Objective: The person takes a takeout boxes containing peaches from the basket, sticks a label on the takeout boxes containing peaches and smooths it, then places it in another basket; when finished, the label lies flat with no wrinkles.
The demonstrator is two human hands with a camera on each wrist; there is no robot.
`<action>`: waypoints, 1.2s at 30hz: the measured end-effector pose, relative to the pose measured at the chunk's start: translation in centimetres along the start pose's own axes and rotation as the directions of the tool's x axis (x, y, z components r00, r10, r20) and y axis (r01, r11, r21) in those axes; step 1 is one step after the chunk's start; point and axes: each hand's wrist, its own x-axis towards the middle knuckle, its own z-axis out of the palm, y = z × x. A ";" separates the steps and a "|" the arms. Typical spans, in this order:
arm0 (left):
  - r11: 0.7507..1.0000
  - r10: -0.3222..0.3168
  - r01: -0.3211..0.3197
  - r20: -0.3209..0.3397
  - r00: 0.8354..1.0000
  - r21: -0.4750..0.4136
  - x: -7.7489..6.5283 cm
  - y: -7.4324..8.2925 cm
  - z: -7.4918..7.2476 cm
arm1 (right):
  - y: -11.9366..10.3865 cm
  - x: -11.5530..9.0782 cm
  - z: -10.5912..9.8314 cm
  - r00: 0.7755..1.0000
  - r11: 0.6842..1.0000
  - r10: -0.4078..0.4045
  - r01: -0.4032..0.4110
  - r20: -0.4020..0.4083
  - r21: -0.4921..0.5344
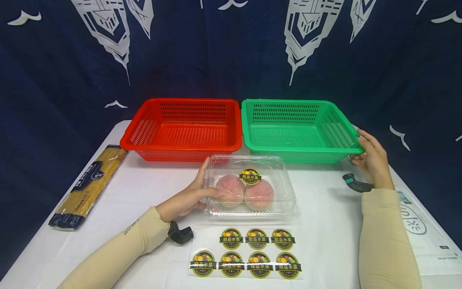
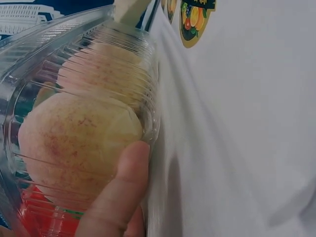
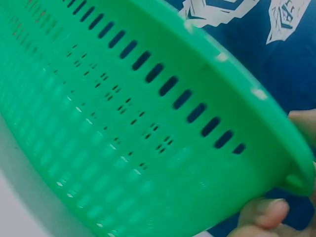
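Two pink peaches (image 1: 258, 195) lie side by side inside a clear plastic clamshell box (image 1: 288, 188), which has a round black-and-gold fruit sticker (image 1: 250, 176) on its lid. My left hand (image 1: 189, 198) holds the box by its left side, thumb over the front; in the left wrist view the thumb (image 2: 121, 192) presses the clear wall beside a peach (image 2: 79, 148). Whether the box touches the table is unclear. On the right, my right hand (image 1: 373, 160) grips the rim corner of a green basket (image 1: 303, 151); in the right wrist view its fingers (image 3: 264, 215) curl beneath that rim.
A red basket (image 1: 180, 147) stands left of the green one. In front of the box lies a sheet of round stickers (image 1: 213, 243). A pack of spaghetti (image 1: 88, 186) is on the left, and a white printed plastic bag (image 1: 429, 237) lies at the right edge.
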 end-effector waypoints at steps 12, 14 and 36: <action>0.999 0.008 -0.009 -0.006 1.000 -0.033 -0.1 0.2 0.5 | 1.4 0.2 -0.2 0.997 0.976 -0.027 0.011 0.073 0.219; 0.999 0.011 -0.011 0.001 1.000 -0.032 -0.2 0.4 0.7 | 1.5 0.2 -0.2 0.997 0.977 -0.028 0.013 0.068 0.214; 0.993 0.108 -0.111 0.103 0.989 0.025 -2.7 6.0 2.2 | 2.1 0.4 0.5 0.998 0.977 -0.058 0.060 -0.014 0.206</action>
